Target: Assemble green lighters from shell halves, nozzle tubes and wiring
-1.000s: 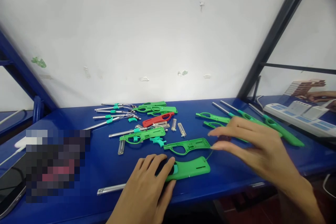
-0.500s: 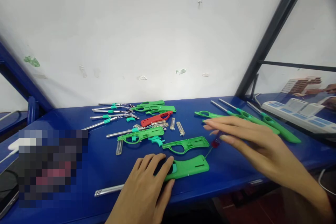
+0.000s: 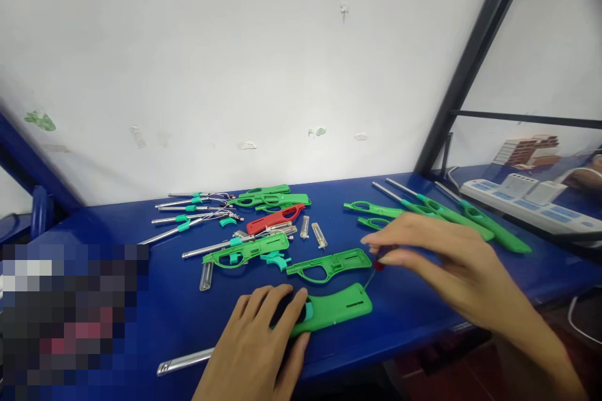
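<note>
A green long-necked lighter (image 3: 338,310) lies near the table's front edge, its metal tube pointing left. My left hand (image 3: 256,344) holds it down, fingers laid over its trigger opening and thumb along the near side. In my right hand (image 3: 442,269), thumb and fingers pinch a small screwdriver (image 3: 379,265) with a dark red handle. Its thin shaft slants down to the far corner of the lighter's handle end; whether the tip sits in a screw is too small to tell. Just beyond lies an open green half-shell (image 3: 332,264).
Behind are another green shell (image 3: 254,249), a red shell (image 3: 276,219), clear fuel tanks (image 3: 318,235) and several metal tubes (image 3: 188,219) with wires. Green lighters (image 3: 493,229) and a white power strip (image 3: 531,203) lie right. A pixelated patch covers the left.
My right fingers have closed in around the screwdriver's handle, where they were straighter before. My left hand stays on the lighter. The view has shifted slightly.
</note>
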`<act>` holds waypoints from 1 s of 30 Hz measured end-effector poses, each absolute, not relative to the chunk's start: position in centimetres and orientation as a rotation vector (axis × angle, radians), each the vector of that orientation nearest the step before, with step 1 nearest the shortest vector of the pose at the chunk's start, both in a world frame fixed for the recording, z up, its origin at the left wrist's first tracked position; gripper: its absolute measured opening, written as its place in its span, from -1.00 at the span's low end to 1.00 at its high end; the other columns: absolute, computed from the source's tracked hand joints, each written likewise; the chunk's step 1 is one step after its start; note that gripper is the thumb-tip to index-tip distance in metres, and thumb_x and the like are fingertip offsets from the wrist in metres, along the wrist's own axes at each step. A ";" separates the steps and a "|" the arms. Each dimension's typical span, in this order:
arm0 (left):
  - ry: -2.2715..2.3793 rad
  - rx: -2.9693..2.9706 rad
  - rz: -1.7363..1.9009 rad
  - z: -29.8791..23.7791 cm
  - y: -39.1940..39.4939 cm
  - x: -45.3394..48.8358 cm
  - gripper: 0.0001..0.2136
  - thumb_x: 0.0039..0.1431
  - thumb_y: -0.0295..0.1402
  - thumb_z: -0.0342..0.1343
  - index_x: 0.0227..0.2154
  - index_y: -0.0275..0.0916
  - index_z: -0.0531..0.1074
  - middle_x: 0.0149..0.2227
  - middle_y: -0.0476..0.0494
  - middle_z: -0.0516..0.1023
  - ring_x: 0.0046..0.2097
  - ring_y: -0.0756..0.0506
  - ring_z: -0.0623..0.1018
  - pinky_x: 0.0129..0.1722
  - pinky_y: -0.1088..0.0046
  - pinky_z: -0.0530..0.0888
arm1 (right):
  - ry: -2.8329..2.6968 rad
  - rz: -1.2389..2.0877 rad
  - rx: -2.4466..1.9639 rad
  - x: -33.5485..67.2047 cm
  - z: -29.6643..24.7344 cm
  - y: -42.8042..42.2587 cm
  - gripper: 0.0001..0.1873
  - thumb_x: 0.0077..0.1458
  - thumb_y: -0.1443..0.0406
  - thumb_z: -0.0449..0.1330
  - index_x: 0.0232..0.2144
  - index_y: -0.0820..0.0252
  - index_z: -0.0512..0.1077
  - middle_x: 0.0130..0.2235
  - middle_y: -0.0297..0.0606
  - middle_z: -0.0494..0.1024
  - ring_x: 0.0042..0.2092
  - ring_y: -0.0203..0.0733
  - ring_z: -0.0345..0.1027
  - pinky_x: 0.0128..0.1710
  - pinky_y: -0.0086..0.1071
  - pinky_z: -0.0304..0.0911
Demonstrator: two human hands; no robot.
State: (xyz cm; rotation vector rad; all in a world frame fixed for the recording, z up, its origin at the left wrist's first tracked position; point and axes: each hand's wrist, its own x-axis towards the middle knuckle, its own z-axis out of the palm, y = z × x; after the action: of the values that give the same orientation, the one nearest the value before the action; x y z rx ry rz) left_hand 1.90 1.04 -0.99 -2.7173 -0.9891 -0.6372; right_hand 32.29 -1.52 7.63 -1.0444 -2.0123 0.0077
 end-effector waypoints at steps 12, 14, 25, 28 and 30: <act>-0.993 -2.713 -0.650 -0.9 0.9 1.9 -0.54 0.43 -0.36 0.09 0.34 -0.10 0.35 0.18 -0.15 0.61 0.12 -0.25 0.61 0.05 0.17 0.61 | -2.047 0.042 -1.026 32.6 8.0 -1.8 -0.80 0.39 0.31 0.28 -0.02 -0.09 0.63 -0.20 -0.34 0.69 -0.22 -0.15 0.58 -0.22 -0.34 0.47; -0.991 -2.716 -0.654 -0.8 0.9 1.9 -0.55 0.43 -0.36 0.09 0.34 -0.10 0.35 0.18 -0.15 0.61 0.12 -0.25 0.61 0.04 0.17 0.61 | -2.011 -0.062 -1.066 32.5 7.9 -1.6 -0.88 0.35 0.25 0.34 -0.10 -0.04 0.66 -0.26 -0.31 0.63 -0.29 -0.18 0.52 -0.29 -0.36 0.44; -1.004 -2.741 -0.634 -0.8 0.9 1.9 -0.56 0.46 -0.34 0.09 0.35 -0.10 0.32 0.19 -0.14 0.60 0.14 -0.25 0.60 0.05 0.12 0.62 | -2.027 -0.002 -1.085 32.1 8.1 -1.8 -0.87 0.37 0.29 0.32 -0.05 -0.01 0.61 -0.23 -0.41 0.68 -0.26 -0.26 0.53 -0.22 -0.42 0.40; -0.999 -2.736 -0.647 -0.8 0.9 1.9 -0.56 0.46 -0.34 0.09 0.35 -0.10 0.31 0.19 -0.15 0.60 0.14 -0.25 0.60 0.06 0.13 0.61 | -1.975 -0.135 -1.139 31.9 8.1 -1.6 -0.95 0.34 0.24 0.36 -0.18 0.06 0.62 -0.29 -0.38 0.66 -0.31 -0.24 0.50 -0.24 -0.39 0.39; -0.982 -2.726 -0.672 -0.8 1.0 2.0 -0.56 0.45 -0.35 0.09 0.34 -0.12 0.32 0.17 -0.16 0.61 0.13 -0.26 0.61 0.04 0.12 0.62 | -1.985 -0.118 -1.166 32.2 8.1 -1.6 -0.86 0.36 0.21 0.34 -0.06 0.03 0.63 -0.15 -0.33 0.71 -0.16 -0.17 0.59 -0.11 -0.36 0.43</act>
State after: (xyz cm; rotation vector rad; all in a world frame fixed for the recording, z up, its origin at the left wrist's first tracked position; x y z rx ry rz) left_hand 2.04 0.99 -0.84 -2.7264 -0.9818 -0.6724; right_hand 32.24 -1.64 8.05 -1.1658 -1.9854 -0.1180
